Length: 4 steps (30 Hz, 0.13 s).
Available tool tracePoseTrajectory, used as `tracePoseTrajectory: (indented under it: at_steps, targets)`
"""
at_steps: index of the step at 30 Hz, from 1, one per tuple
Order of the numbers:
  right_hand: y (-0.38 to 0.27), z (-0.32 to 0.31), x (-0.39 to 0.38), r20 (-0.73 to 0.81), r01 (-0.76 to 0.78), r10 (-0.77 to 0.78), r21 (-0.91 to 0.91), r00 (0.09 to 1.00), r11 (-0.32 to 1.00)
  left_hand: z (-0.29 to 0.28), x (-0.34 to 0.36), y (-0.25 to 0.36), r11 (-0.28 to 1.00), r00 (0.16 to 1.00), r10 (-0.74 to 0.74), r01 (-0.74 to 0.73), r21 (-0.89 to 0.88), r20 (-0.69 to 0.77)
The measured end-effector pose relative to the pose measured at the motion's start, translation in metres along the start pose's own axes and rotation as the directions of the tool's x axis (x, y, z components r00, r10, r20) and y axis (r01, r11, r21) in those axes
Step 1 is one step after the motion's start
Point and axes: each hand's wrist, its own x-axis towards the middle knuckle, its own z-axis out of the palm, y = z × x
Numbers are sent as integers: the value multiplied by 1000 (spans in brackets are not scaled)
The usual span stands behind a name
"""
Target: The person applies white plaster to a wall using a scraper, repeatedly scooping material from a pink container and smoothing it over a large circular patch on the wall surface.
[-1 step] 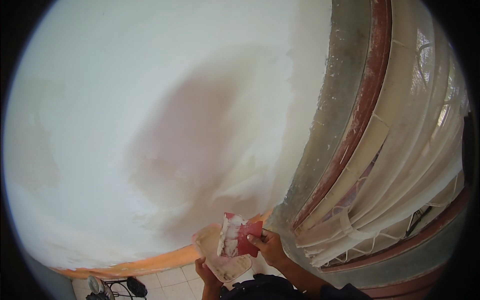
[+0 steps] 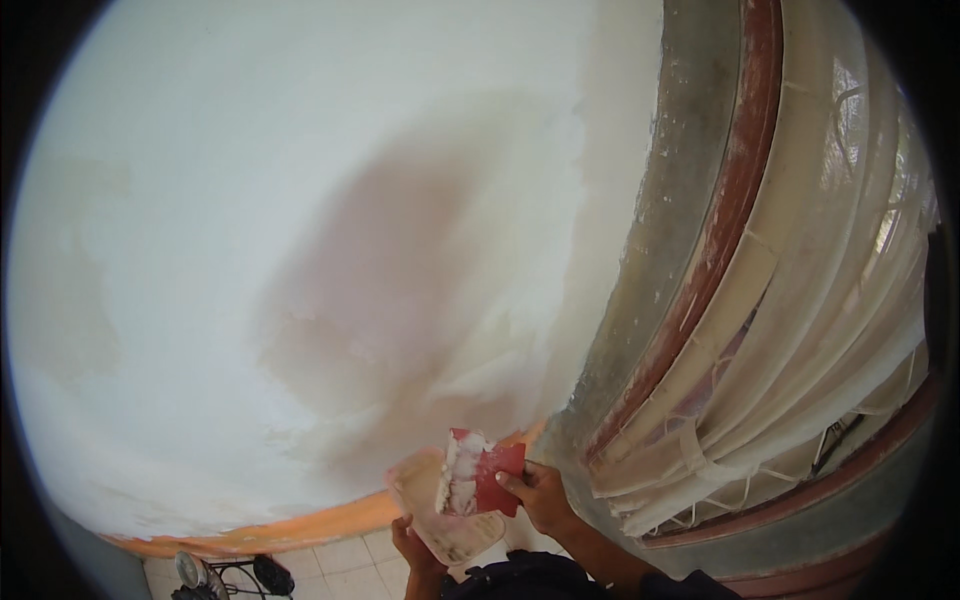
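My right hand (image 2: 540,498) grips a red plastic putty spreader (image 2: 500,478) by its edge, thumb lying on its upper face. White filler is smeared over the spreader's left half, thickest along the outer edge. Below it, my left hand (image 2: 412,545) holds a shallow, pale pinkish tray (image 2: 455,538) with rounded corners by its left side. Residue coats the tray's inside. The spreader hangs over the tray and covers part of it; I cannot tell whether the two touch.
A white-coated wall (image 2: 200,250) with damp-looking patches and a shadow rises ahead, an orange band (image 2: 300,525) along its foot. To the right are a grey border, a red-brown frame (image 2: 690,290) and a curtained, grilled window (image 2: 830,330). Dark-framed objects (image 2: 235,577) stand on the tiled floor (image 2: 350,570) at lower left.
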Motion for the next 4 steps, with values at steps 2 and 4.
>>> tracePoseTrajectory:
  at_steps: [2,4]
  targets:
    - [-3,-4,-5,1,-18,18,78,1000,997,-7,0,-4,999,999,-39,39,-12,-3]
    - [-5,-7,-7,10,-5,4,35,1000,999,9,-4,-3,1000,1000,-15,16,-19,6]
